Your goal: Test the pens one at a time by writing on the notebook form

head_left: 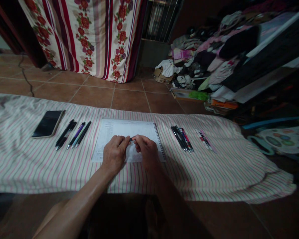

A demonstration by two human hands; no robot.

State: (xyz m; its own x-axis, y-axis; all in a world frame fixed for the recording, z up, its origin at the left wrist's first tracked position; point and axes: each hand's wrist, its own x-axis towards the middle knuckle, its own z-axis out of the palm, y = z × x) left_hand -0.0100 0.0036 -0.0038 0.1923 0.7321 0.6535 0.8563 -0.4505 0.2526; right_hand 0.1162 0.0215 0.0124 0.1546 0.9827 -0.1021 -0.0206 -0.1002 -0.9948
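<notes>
Fingertips of the left hand (114, 150) and right hand (148, 148) clamp a small dark object (132, 139) over the spiral notebook (129, 124) (loose pens (77, 135) lie left, others right).

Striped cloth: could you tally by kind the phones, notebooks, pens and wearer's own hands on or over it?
Smartphone: 1
Spiral notebook: 1
Hands (left hand, right hand): 2
Total: 4, without the pens, too bunched for a sure count.

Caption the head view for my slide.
Left hand and right hand hold a small dark object over a spiral notebook.
</notes>
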